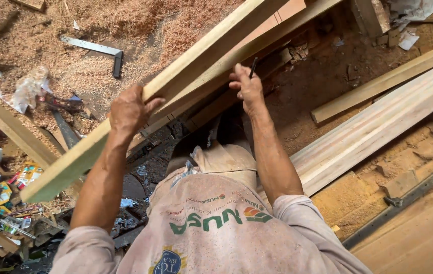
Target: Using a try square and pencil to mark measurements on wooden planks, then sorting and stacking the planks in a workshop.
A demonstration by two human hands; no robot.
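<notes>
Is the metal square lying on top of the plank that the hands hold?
No, the metal square lies on the sawdust on the floor, apart from the plank held by the left hand and right hand.

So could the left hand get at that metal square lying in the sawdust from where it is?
Probably not right now. The left hand is gripping the long plank, and the metal square lies well beyond it on the sawdust, on the plank's far side. It would need to let go and stretch over.
</notes>
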